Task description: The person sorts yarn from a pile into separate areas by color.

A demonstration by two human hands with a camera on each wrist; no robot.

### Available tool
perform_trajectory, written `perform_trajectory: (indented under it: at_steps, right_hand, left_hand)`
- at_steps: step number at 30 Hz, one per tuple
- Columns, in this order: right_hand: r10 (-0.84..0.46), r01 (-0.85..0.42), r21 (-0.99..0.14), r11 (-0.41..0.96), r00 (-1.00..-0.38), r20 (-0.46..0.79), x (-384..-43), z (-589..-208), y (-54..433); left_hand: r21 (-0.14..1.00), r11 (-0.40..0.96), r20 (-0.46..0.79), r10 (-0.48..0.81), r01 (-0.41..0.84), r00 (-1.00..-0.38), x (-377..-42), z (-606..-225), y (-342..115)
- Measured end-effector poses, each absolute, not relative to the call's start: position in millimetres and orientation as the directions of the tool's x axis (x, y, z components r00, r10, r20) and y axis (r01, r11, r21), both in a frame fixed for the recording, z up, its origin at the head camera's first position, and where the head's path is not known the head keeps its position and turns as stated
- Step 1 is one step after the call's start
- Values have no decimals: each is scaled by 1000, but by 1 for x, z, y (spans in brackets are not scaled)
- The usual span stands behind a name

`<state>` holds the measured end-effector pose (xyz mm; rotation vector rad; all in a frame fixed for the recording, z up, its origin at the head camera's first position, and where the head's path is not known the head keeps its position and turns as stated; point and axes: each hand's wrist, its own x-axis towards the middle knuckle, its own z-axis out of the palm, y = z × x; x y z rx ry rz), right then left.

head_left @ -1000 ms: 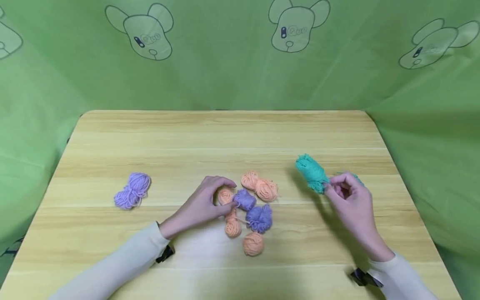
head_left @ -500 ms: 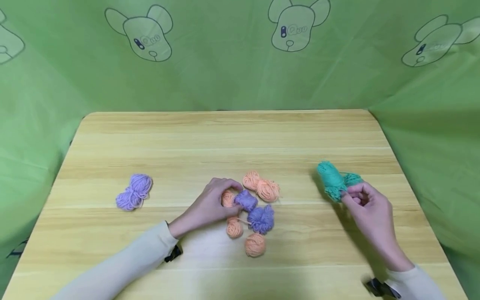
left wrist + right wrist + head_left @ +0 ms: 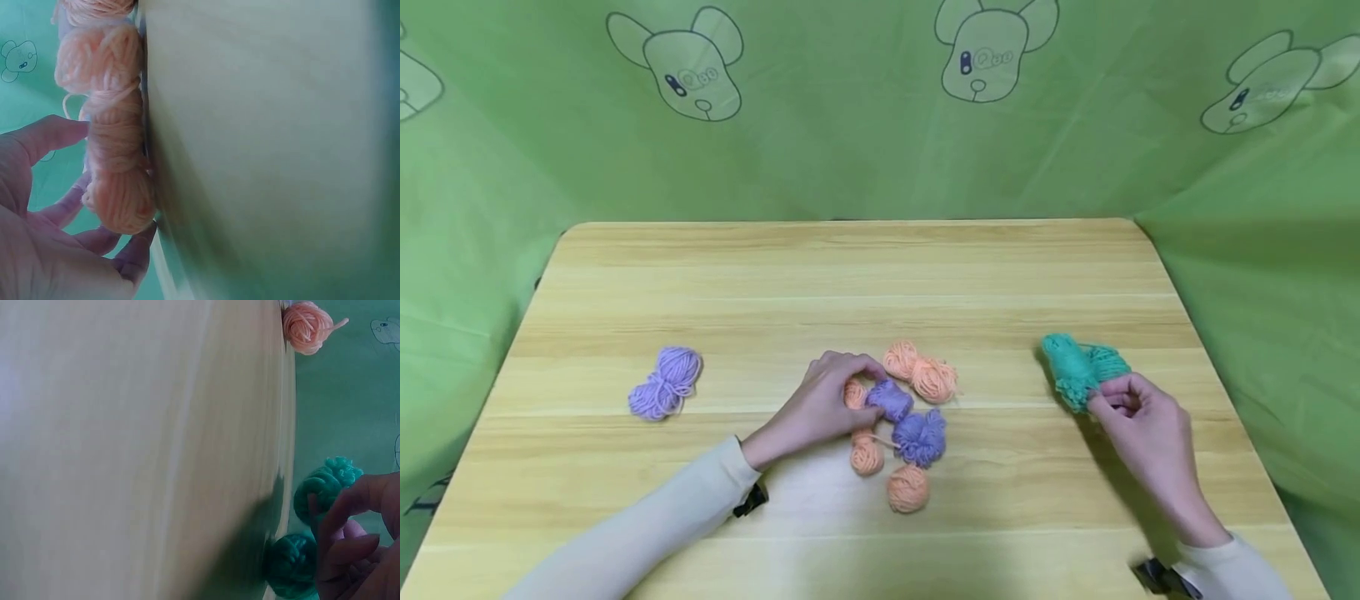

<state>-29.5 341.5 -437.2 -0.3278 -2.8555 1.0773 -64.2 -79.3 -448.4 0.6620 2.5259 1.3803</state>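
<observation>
Teal skein [image 3: 1067,367]: one, well right of the peach ball [image 3: 907,489] and beyond it; loose loops at its near end.
Right hand [image 3: 1150,429]: fingers curled, thumb and fingertips pinching the near end of that skein.
Second teal: one, the green coil [image 3: 1107,361], right of the peach ball and beyond it, just beside the pinched skein.
Purple yarn [image 3: 920,437]: two lumps, just beyond the peach ball.
Left hand [image 3: 823,404]: left of the peach ball and beyond it, thumb and fingers parted and curved about the farther purple lump and the long peach [image 3: 867,456]; whether it grips either, cannot tell.
Long peach: one, beyond and left of the peach ball, partly hidden by that hand.
Tied peach [image 3: 920,372]: one, two-lobed, beyond the peach ball and the purple.
Lilac skein [image 3: 665,383]: one, two-lobed, well left of the peach ball.
Wooden table [image 3: 850,275]: one, beneath the peach ball.
</observation>
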Motion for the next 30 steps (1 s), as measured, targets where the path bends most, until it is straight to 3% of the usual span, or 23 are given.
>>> perform_trajectory:
  at_steps: [9, 19, 30]
  right_hand:
    - [193, 192, -600, 776, -979, -64, -26, -444, 346]
    - [116, 178, -501, 847, -982, -152, -23, -439, 353]
    - [123, 134, -480, 867, -991, -54, -23, -437, 353]
  left_hand:
    - [825, 494, 17, 462, 273, -887, -66, -449, -75]
    - [820, 546, -100, 435, 173, -895, -67, -448, -74]
    - [812, 574, -157, 385, 103, -909, -70, -448, -71]
